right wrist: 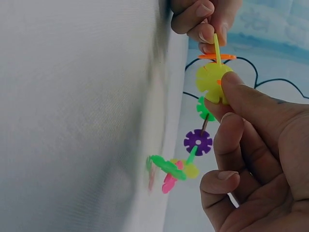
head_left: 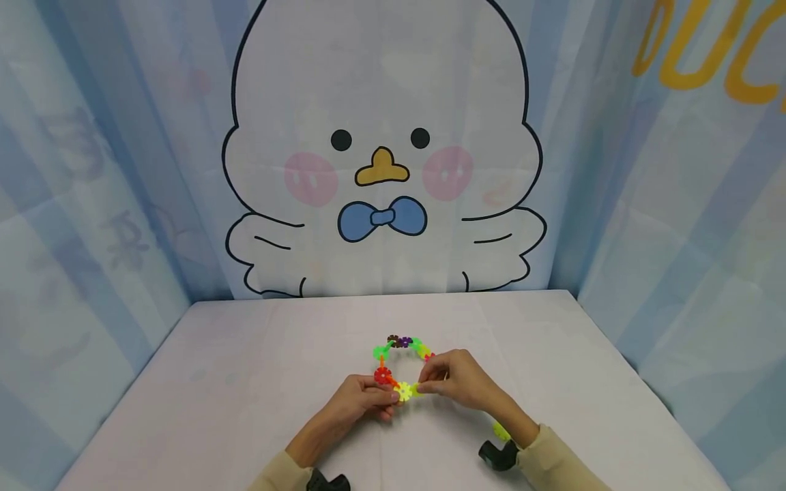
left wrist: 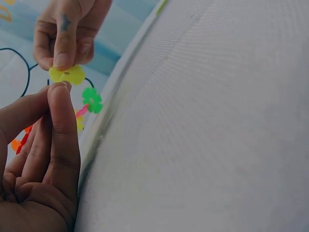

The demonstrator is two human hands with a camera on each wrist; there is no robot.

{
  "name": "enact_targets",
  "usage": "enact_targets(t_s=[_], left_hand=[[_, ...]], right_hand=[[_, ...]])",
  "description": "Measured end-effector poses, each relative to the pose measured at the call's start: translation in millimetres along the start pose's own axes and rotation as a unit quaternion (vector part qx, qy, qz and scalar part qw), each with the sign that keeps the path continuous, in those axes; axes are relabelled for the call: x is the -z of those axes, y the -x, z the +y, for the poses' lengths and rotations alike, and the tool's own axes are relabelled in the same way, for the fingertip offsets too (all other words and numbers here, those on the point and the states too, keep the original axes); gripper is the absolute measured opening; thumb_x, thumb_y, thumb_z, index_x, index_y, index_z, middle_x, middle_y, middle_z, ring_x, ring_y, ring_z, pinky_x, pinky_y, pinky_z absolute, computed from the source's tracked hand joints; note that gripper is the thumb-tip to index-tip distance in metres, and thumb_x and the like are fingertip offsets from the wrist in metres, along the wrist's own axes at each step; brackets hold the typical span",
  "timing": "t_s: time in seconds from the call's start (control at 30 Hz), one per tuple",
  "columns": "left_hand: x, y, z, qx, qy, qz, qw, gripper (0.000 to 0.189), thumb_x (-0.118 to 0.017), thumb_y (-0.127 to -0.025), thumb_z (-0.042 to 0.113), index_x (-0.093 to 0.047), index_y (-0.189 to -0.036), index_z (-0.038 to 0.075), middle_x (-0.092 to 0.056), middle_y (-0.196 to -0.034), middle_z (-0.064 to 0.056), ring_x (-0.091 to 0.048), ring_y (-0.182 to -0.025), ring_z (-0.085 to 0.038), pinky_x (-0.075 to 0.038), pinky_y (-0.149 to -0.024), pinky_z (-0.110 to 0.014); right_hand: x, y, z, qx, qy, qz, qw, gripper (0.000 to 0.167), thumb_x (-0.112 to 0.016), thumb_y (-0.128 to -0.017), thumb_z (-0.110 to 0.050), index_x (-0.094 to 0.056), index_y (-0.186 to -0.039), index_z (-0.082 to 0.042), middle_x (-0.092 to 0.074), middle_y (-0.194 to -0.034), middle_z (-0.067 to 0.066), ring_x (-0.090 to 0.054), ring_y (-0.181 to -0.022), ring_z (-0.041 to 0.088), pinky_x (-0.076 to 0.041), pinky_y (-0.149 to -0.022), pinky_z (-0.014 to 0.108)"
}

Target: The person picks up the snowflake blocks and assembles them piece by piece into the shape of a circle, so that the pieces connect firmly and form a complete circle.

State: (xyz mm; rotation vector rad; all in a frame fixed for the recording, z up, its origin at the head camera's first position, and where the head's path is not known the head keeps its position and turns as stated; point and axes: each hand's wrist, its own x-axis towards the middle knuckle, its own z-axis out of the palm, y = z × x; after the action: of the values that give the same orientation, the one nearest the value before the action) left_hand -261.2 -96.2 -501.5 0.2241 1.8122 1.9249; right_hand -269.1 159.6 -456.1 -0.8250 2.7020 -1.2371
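Observation:
A ring-shaped chain of slotted plastic snowflake discs lies between the hands in the head view. It has a red disc (head_left: 383,376), a green disc (head_left: 381,352), a purple disc (head_left: 405,341) and several others. At its near side, my left hand (head_left: 365,397) pinches a yellow disc (head_left: 403,391) between thumb and fingers. My right hand (head_left: 457,378) pinches the adjoining yellow disc (right wrist: 208,79) with thumb and forefinger. In the right wrist view, this disc meets another yellow one (right wrist: 217,46) seen edge-on, beside an orange disc (right wrist: 229,57). Fingers partly hide the joint.
A loose yellow-green disc (head_left: 501,431) lies near the right wrist, partly behind the forearm. Dark wrist cameras (head_left: 497,455) sit by both sleeves. The white table (head_left: 245,382) ends at a backdrop with a cartoon duck (head_left: 381,259), and curtains hang on both sides.

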Motion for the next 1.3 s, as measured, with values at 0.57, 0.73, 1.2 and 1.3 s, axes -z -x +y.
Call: enact_targets(t_s=[0.57, 0.73, 1.2, 1.3], left_hand=[[1.9, 0.4, 1.7, 0.007, -0.006, 0.005, 0.9999, 0.022, -0.076, -0.097, 0.012, -0.074, -0.108, -0.007, -0.083, -0.095, -0.010, -0.071, -0.069, -0.005, -0.063, -0.068, -0.021], [3.2, 1.2, 0.8, 0.004, -0.005, 0.000, 1.0000, 0.022, -0.077, -0.097, 0.012, -0.074, -0.106, -0.007, -0.083, -0.094, -0.010, -0.070, -0.068, -0.004, -0.063, -0.068, -0.020], [4.2, 1.4, 1.2, 0.008, 0.018, 0.001, 0.9998, 0.015, -0.075, -0.098, 0.010, -0.075, -0.104, -0.003, -0.083, -0.091, -0.004, -0.070, -0.069, -0.004, -0.062, -0.067, -0.020], [3.5, 0.7, -0.1, 0.007, 0.018, 0.001, 0.9998, 0.017, -0.075, -0.098, 0.011, -0.075, -0.106, -0.005, -0.083, -0.090, -0.004, -0.070, -0.069, -0.004, -0.062, -0.068, -0.020]], right_hand=[[-3.5, 2.0, 1.1, 0.051, -0.032, -0.016, 0.9981, 0.006, -0.081, -0.094, -0.018, -0.078, -0.089, -0.017, -0.079, -0.081, 0.007, -0.059, -0.061, -0.002, -0.052, -0.055, 0.020], [-6.2, 1.5, 3.8, 0.068, -0.032, -0.006, 0.9972, 0.007, -0.081, -0.094, -0.019, -0.078, -0.088, -0.018, -0.079, -0.081, 0.003, -0.058, -0.061, -0.003, -0.052, -0.054, 0.019], [-15.1, 1.0, 6.6, 0.079, -0.046, 0.026, 0.9955, 0.006, -0.083, -0.092, -0.019, -0.081, -0.089, -0.015, -0.077, -0.080, 0.001, -0.058, -0.061, -0.003, -0.052, -0.054, 0.019], [-14.1, 1.8, 7.2, 0.057, -0.048, 0.026, 0.9969, 0.008, -0.085, -0.091, -0.021, -0.082, -0.090, -0.014, -0.079, -0.083, 0.001, -0.061, -0.061, -0.001, -0.054, -0.055, 0.020]])
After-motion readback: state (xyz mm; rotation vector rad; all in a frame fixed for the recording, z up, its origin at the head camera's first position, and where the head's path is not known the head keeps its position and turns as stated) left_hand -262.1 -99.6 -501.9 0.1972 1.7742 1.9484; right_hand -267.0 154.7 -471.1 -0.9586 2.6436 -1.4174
